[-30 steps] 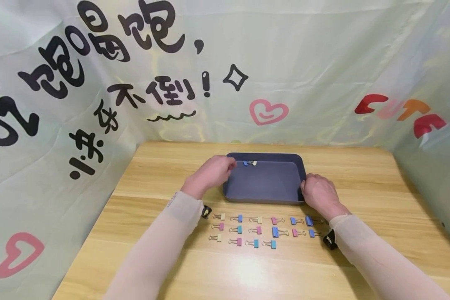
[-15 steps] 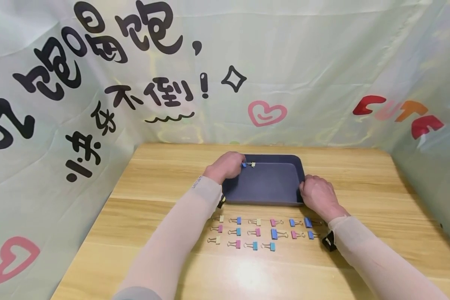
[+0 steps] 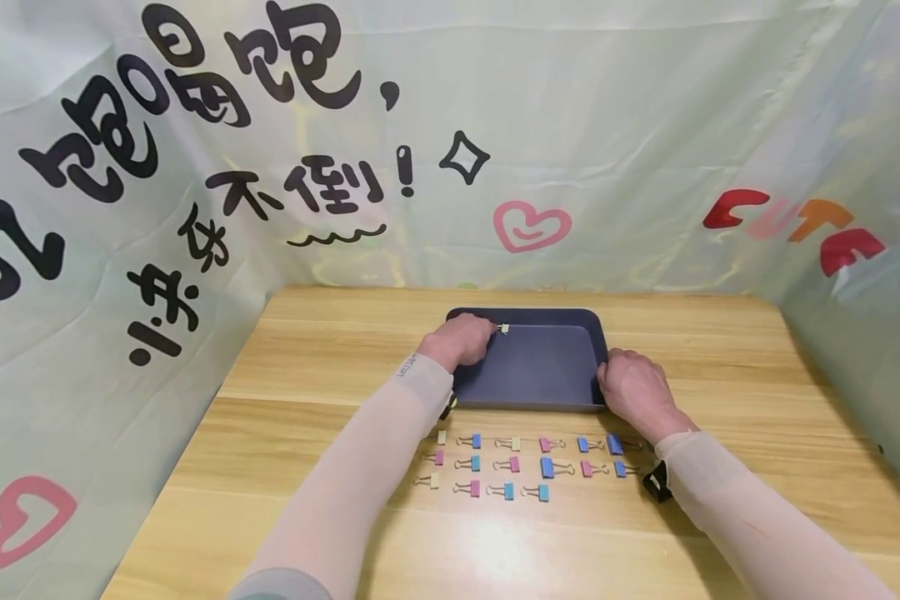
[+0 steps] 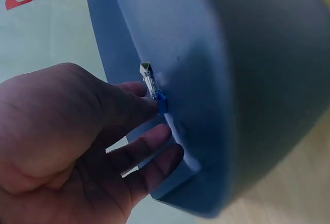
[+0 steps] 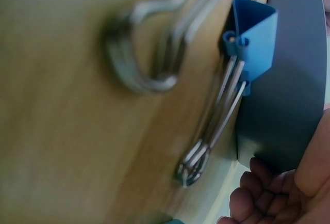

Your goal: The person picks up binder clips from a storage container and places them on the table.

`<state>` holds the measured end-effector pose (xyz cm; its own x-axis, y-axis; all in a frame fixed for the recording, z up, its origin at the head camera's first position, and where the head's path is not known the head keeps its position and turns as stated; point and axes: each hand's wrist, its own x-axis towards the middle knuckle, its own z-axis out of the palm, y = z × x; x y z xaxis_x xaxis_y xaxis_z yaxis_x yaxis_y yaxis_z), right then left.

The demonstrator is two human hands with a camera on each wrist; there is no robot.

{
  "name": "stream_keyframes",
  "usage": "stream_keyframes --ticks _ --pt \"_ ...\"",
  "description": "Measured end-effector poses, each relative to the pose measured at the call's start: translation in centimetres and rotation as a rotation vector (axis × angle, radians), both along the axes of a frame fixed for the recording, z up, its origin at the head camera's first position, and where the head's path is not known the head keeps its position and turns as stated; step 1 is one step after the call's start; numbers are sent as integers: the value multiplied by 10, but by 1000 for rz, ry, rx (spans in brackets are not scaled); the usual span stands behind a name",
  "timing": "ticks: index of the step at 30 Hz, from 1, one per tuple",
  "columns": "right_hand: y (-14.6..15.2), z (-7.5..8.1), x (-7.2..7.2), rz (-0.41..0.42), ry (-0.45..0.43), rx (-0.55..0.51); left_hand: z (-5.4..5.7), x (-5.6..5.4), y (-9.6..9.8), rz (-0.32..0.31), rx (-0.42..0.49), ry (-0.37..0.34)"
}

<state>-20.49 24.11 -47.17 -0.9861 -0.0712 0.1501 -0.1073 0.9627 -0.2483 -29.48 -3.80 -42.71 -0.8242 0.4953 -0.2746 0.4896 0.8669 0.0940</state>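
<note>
A dark grey tray (image 3: 540,367) sits at the back of the table. My left hand (image 3: 461,340) reaches over its left side into the back left corner. There the thumb and index finger pinch a blue binder clip (image 4: 162,103), which the hand hides in the head view. A pale yellow binder clip (image 3: 504,328) lies against the blue one, handles together. The other left fingers spread loosely inside the tray. My right hand (image 3: 633,385) grips the tray's right rim with curled fingers, as the right wrist view also shows at the tray's corner.
Several binder clips lie in rows before the tray, among them a larger blue clip (image 3: 547,467), a pink clip (image 3: 474,489) and a teal clip (image 3: 543,493). A printed cloth (image 3: 615,125) encloses the wooden table (image 3: 330,358) at the back and sides.
My left hand has moved right from the tray's left rim into its back left corner, down onto the blue binder clip. The right hand stays at the right rim.
</note>
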Motion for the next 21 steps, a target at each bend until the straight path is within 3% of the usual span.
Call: stream_keyframes --ticks 14,21 --pt "1 0 -1 7 6 3 4 15 -4 -70 40 -34" --pt "0 -1 -1 8 7 2 1 16 -9 -86 97 -14"
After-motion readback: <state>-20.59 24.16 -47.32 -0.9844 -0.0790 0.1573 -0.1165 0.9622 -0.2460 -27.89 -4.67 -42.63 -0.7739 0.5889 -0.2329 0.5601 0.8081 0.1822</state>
